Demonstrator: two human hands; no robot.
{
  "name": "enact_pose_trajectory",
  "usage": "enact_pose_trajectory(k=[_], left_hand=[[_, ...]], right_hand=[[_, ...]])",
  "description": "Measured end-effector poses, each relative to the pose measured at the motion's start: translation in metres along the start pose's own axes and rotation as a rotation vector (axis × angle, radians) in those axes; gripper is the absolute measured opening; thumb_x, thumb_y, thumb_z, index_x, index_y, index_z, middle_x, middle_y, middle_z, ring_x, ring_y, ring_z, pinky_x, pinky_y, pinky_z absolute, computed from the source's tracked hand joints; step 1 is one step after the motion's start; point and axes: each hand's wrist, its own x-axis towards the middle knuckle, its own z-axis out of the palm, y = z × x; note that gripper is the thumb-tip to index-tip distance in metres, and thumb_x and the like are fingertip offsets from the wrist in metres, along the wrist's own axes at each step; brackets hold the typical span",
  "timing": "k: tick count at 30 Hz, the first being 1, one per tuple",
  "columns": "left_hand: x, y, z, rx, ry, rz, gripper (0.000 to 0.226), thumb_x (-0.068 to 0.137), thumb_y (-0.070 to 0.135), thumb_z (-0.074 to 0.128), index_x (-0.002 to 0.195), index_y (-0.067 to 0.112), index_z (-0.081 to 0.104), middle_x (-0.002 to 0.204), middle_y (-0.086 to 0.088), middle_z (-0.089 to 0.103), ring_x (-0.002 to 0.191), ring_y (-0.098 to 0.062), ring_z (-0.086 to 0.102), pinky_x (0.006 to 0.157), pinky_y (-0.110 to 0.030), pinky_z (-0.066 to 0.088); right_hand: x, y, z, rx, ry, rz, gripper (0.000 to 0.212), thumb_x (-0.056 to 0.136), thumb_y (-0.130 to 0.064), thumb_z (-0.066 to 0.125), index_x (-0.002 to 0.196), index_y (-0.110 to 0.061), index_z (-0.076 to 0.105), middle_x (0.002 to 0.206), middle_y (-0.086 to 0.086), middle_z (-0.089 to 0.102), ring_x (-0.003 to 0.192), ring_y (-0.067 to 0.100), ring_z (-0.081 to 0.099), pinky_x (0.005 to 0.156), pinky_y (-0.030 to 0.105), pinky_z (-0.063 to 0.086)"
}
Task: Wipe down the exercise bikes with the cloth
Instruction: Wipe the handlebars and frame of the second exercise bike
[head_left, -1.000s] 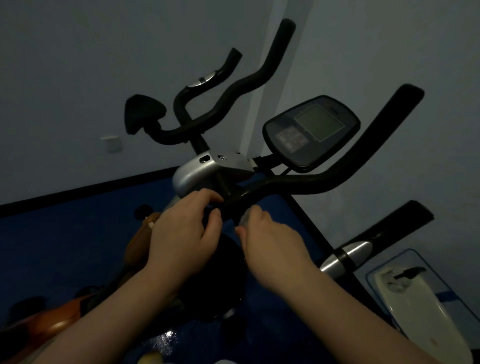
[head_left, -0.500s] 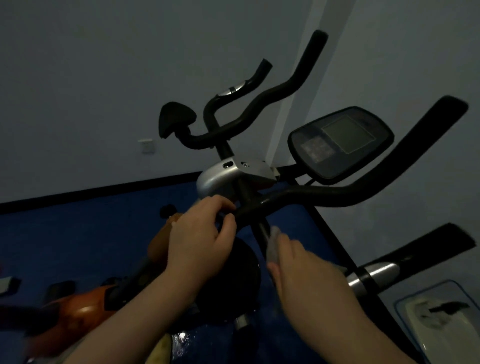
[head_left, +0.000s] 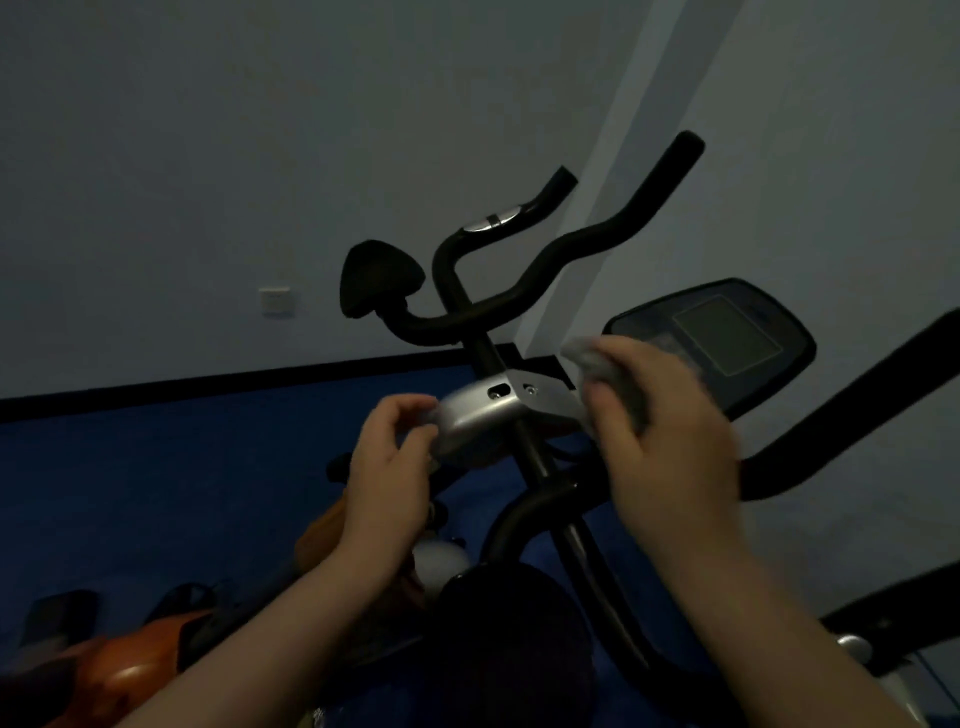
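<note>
A black exercise bike fills the dim view, with curved handlebars (head_left: 587, 244) and a dark display console (head_left: 727, 338) at the right. A silver housing (head_left: 488, 410) sits on the black stem below the bars. My right hand (head_left: 670, 447) is blurred and shut on a grey cloth (head_left: 597, 364), held against the housing's right end beside the console. My left hand (head_left: 389, 457) curls its fingers around the left end of the silver housing.
An orange bike body (head_left: 140, 670) lies low at the left above the blue floor (head_left: 156, 493). A black saddle (head_left: 376, 283) rises behind the bars. Grey walls meet in a corner behind, with a wall switch (head_left: 276, 300). Another black handlebar (head_left: 857, 410) juts in at right.
My right hand has lifted the cloth from the lower stem up to the silver housing near the console. My left hand left the handlebar joint and took the housing's left end. The view tilted down.
</note>
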Motion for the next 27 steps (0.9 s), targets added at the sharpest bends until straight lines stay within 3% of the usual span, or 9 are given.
enact_pose_trajectory(k=[2, 5, 9, 11, 14, 17, 21, 25, 27], left_hand=[[0.014, 0.000, 0.004, -0.036, -0.032, -0.024, 0.018, 0.092, 0.010, 0.047, 0.099, 0.019, 0.061, 0.096, 0.007, 0.062, 0.080, 0.009, 0.057, 0.068, -0.010, 0.045], [0.026, -0.003, 0.009, -0.082, -0.053, -0.066, 0.016, 0.097, 0.017, 0.043, 0.099, 0.012, 0.058, 0.091, 0.006, 0.060, 0.071, 0.011, 0.057, 0.059, -0.003, 0.043], [0.040, -0.008, 0.003, -0.173, 0.048, -0.149, 0.019, 0.097, 0.019, 0.042, 0.093, 0.003, 0.051, 0.077, 0.002, 0.051, 0.063, 0.001, 0.052, 0.050, -0.006, 0.040], [0.044, -0.007, 0.002, -0.179, -0.001, -0.136, 0.019, 0.098, 0.019, 0.042, 0.092, 0.005, 0.054, 0.080, 0.001, 0.055, 0.066, 0.001, 0.054, 0.055, -0.007, 0.043], [0.047, -0.001, 0.008, -0.133, -0.103, -0.028, 0.018, 0.095, 0.028, 0.044, 0.090, 0.015, 0.056, 0.087, 0.004, 0.059, 0.081, -0.006, 0.058, 0.071, -0.017, 0.046], [0.058, 0.006, 0.021, -0.006, -0.189, 0.130, 0.021, 0.087, 0.036, 0.042, 0.091, 0.023, 0.057, 0.091, 0.007, 0.058, 0.085, -0.003, 0.054, 0.071, -0.012, 0.040], [0.073, 0.008, 0.041, 0.150, -0.275, 0.281, 0.013, 0.092, 0.029, 0.043, 0.092, 0.025, 0.055, 0.091, 0.015, 0.054, 0.091, 0.002, 0.048, 0.072, -0.005, 0.034], [0.075, 0.000, 0.049, 0.288, -0.227, 0.423, 0.013, 0.095, 0.029, 0.041, 0.091, 0.029, 0.054, 0.088, 0.022, 0.049, 0.088, 0.001, 0.041, 0.072, -0.011, 0.035], [0.075, 0.001, 0.050, 0.308, -0.216, 0.438, 0.013, 0.092, 0.031, 0.042, 0.091, 0.029, 0.055, 0.088, 0.020, 0.051, 0.088, 0.000, 0.042, 0.070, -0.017, 0.035]], right_hand=[[0.023, -0.007, 0.037, -0.025, -0.184, 0.038, 0.031, 0.095, -0.026, 0.053, 0.125, -0.030, 0.058, 0.124, -0.009, 0.058, 0.110, 0.006, 0.054, 0.094, 0.022, 0.043], [0.029, -0.012, 0.083, -0.250, -0.551, -0.113, 0.042, 0.101, -0.032, 0.038, 0.142, -0.028, 0.040, 0.152, -0.006, 0.034, 0.141, 0.014, 0.023, 0.117, 0.031, 0.012], [0.005, -0.011, 0.086, -0.348, -0.741, -0.416, 0.051, 0.099, -0.031, 0.036, 0.148, -0.025, 0.025, 0.159, -0.006, 0.016, 0.146, 0.014, 0.001, 0.114, 0.031, -0.014], [-0.002, -0.006, 0.081, -0.368, -0.718, -0.373, 0.059, 0.097, -0.027, 0.042, 0.150, -0.026, 0.017, 0.161, -0.004, 0.008, 0.147, 0.016, -0.001, 0.114, 0.033, -0.011], [0.015, 0.005, 0.080, -0.292, -0.622, 0.090, 0.063, 0.100, -0.024, 0.038, 0.151, -0.022, 0.001, 0.160, 0.005, 0.003, 0.146, 0.023, 0.008, 0.116, 0.035, 0.011], [0.054, 0.013, 0.089, -0.298, -0.723, 0.436, 0.045, 0.102, -0.023, 0.029, 0.142, -0.004, 0.023, 0.146, 0.018, 0.032, 0.132, 0.034, 0.033, 0.105, 0.040, 0.031], [0.073, 0.022, 0.092, -0.433, -0.825, 0.379, 0.033, 0.100, -0.015, 0.035, 0.131, -0.006, 0.039, 0.132, 0.020, 0.045, 0.119, 0.034, 0.044, 0.097, 0.038, 0.036], [0.035, 0.012, 0.087, -0.454, -0.814, 0.224, 0.056, 0.100, -0.018, 0.037, 0.149, -0.008, 0.012, 0.156, 0.015, 0.011, 0.141, 0.035, 0.014, 0.113, 0.044, 0.021], [0.049, 0.021, 0.088, -0.507, -0.822, 0.269, 0.048, 0.100, -0.014, 0.035, 0.144, -0.004, 0.022, 0.154, 0.017, 0.017, 0.139, 0.033, 0.019, 0.110, 0.042, 0.025]])
